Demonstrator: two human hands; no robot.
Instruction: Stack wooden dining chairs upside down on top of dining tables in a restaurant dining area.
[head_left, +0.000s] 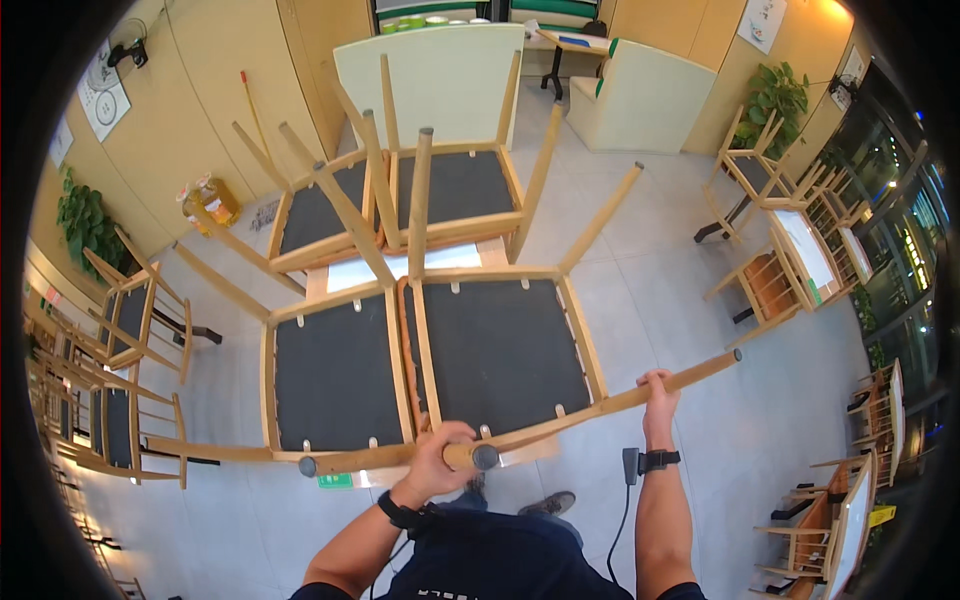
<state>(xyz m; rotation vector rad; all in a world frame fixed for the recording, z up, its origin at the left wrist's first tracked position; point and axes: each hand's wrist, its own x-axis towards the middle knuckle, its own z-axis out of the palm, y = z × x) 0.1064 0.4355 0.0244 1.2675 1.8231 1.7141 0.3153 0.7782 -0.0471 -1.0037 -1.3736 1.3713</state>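
An upturned wooden chair (503, 350) with a black seat underside is right in front of me, its legs sticking up and outward. My left hand (438, 465) is closed around its near left leg, close to that leg's grey-capped end. Farther right, my right hand (658, 397) grips the near right leg below its tip. Beside this chair on the left lies a second upturned chair (338, 365), nearly touching it. Two more upturned chairs (455, 190) rest behind them. Under all of these a white-topped table (420, 262) shows only in part.
Chairs on tables (800, 255) stand at the right, and more stacked chairs (125, 320) at the left. Two jugs of yellow liquid (212, 202) sit by the left wall. A pale booth partition (430, 85) rises at the back. My shoe (550, 503) shows on the grey tiled floor.
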